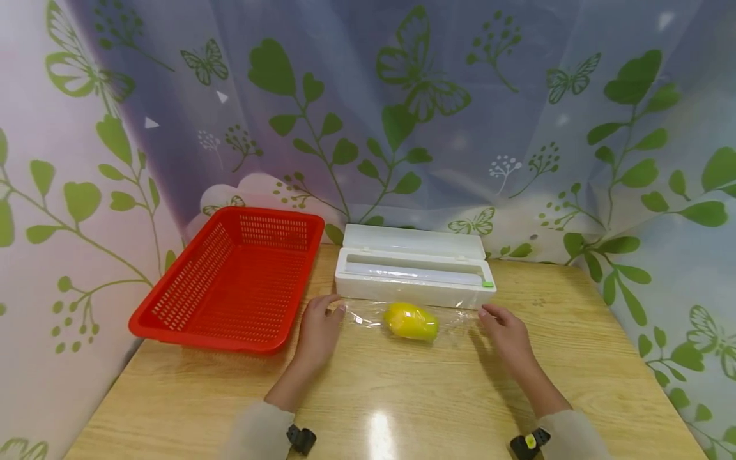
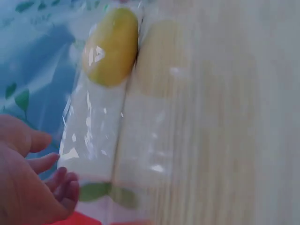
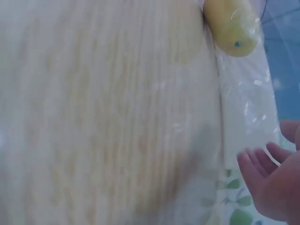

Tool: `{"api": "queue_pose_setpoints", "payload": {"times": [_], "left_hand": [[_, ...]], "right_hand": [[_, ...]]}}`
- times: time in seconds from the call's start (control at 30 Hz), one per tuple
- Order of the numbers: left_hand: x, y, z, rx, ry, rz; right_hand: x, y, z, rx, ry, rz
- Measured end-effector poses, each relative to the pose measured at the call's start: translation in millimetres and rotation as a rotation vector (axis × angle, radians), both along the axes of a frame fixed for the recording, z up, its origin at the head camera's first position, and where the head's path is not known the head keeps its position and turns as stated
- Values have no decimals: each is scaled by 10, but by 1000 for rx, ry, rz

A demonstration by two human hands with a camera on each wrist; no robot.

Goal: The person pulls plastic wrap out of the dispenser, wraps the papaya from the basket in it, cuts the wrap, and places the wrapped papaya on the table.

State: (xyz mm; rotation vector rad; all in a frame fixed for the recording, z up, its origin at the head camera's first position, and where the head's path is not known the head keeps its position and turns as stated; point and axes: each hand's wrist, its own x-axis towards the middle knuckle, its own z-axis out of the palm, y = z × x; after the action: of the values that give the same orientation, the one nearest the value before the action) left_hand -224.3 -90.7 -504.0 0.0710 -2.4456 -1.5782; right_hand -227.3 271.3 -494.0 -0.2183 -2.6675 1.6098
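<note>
The left hand (image 1: 320, 326), fingers loosely parted, is left of the yellow-green oval fruit (image 1: 410, 321), which lies roughly midway, in clear plastic film (image 1: 363, 312), long axis left-right; the right hand (image 1: 506, 331), similarly loose, is on the right.

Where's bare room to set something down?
Bare table: between the forearms, on the near side of the yellow fruit; also right of the white box, past the right hand. Crowded: the strip with fruit and clear wrap before the box, and the narrow gap between left hand and red basket.
</note>
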Motion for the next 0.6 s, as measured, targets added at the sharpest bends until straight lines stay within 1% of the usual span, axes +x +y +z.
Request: {"api": "queue_pose_setpoints", "payload": {"times": [0.03,0.1,0.17,0.23,0.27,0.3,0.37,0.43,0.5,0.6], "left_hand": [[42,37,31,-20,44,1],[112,117,101,-60,130,-28],[158,196,163,-88,186,-89],[174,272,211,-102,203,-167],[171,309,230,-110,202,-206],[159,344,241,-118,199,-245],[132,411,257,-137,180,-316],[93,472,256,-166,157,-373],[55,524,246,-192,138,-420],[6,579,216,-242,106,-464]], "right_hand": [[30,-18,23,50,36,-7],[80,-82,61,111,141,-17],[122,-177,85,144,275,-4],[153,-284,100,169,390,46],[165,-336,103,182,435,80],[178,-387,103,202,462,117],[198,-477,100,228,472,196],[207,-557,86,263,447,264],[203,-619,63,301,418,320],[186,-685,24,376,420,376]]}}
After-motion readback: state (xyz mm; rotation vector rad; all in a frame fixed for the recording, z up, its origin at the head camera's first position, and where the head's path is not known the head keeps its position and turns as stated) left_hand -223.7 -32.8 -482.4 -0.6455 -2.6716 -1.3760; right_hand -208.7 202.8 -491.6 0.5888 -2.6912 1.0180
